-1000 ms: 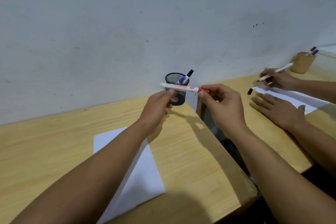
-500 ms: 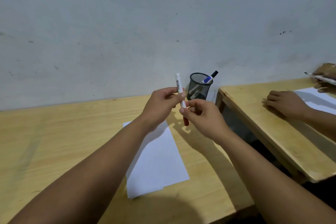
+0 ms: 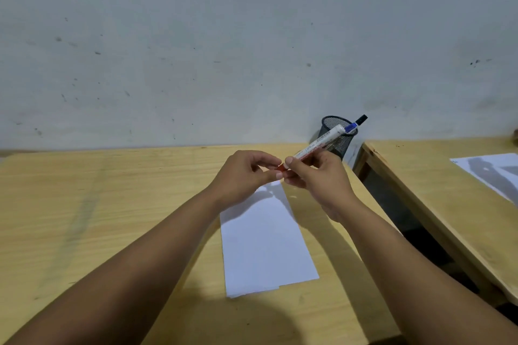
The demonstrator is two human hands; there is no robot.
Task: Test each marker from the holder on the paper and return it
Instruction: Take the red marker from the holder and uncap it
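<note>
Marker (image 3: pixel 318 145) sits mid-frame above the paper (image 3: pixel 263 244), white barrel pinched by the right hand (image 3: pixel 319 179); the left hand (image 3: pixel 246 173) pinches its red cap, probably seated. Light, stiff, slick: grip mid-barrel. Mesh holder (image 3: pixel 337 138) stands upper right on the counter (image 3: pixel 112 190).

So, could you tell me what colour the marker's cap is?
Red, on the marker, seen in the head view.
</note>
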